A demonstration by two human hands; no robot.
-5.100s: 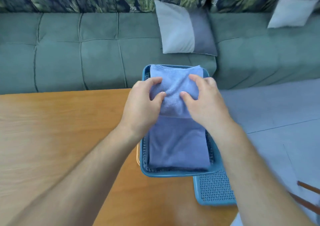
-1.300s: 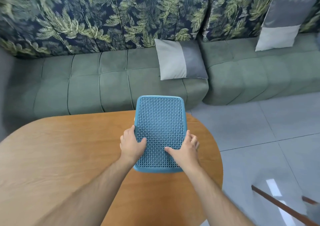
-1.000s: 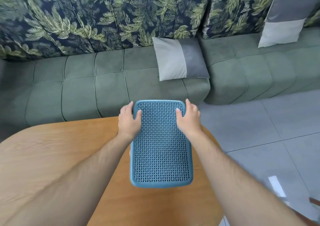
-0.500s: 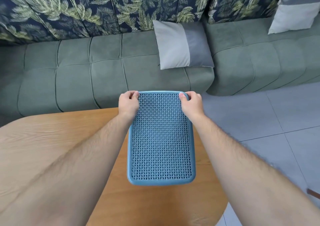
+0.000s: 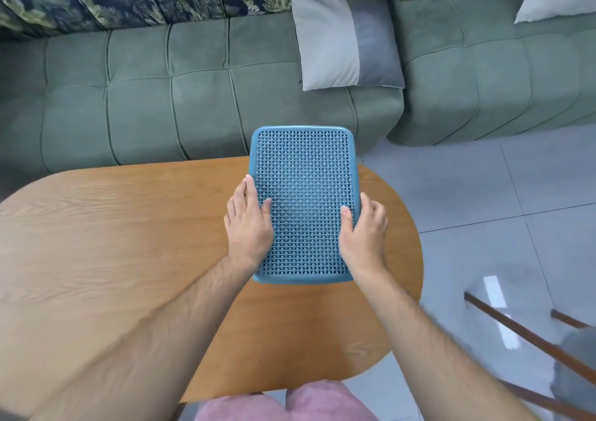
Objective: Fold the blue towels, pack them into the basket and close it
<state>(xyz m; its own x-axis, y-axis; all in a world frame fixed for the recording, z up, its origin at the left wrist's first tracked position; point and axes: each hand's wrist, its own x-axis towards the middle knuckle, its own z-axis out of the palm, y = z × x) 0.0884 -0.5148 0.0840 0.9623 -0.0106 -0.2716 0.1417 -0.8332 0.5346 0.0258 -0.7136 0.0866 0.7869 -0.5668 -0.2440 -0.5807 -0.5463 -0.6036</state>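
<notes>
**Two hands on the lid of a blue basket**

We see a blue basket [image 5: 301, 279] on an oval wooden worktop [image 5: 129, 243]. Its perforated lid [image 5: 306, 188] is laid on top, with the long axis running near to far. The lid lies between the hands, both at its near half. The left hand [image 5: 248, 227] lies along the left rim, fingers [image 5: 246, 191] straight and together, thumb on the mesh. The right hand [image 5: 364, 230] bends its fingers [image 5: 366, 201] over the right rim, thumb on top. The lid hides any towels inside. We judge that pressing the rims down is what remains.
</notes>
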